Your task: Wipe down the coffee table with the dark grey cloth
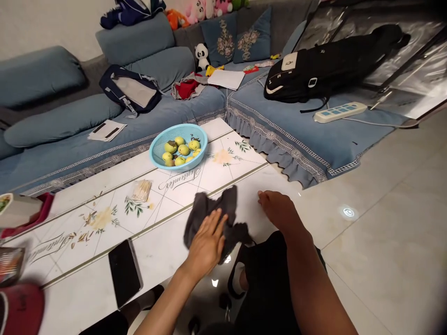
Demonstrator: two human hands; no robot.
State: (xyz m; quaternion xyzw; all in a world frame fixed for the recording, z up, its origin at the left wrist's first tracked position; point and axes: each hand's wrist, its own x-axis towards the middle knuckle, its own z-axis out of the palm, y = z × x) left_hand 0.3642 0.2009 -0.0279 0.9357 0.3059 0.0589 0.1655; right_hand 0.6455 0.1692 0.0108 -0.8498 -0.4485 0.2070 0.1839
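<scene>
My left hand (208, 242) lies flat with its fingers stretched out on a crumpled dark grey cloth (200, 211). The cloth rests on the white table (167, 253) at its near edge, and one end bunches up to the right. My right hand (278, 208) is curled closed at the table's right end, apart from the cloth, with nothing showing in it. Beyond the cloth stands a light blue plastic basket (153, 156) of several yellow-green fruits (183, 150). Left of my left hand is a black phone (125, 272).
A pack of toothpicks (142, 190) and scattered brown scraps (82, 236) lie on the table. A red cap (23, 307) and a white container (19, 209) are at the left. Behind is a blue sofa (195, 109) with a black bag (324, 70) and a power strip (340, 112).
</scene>
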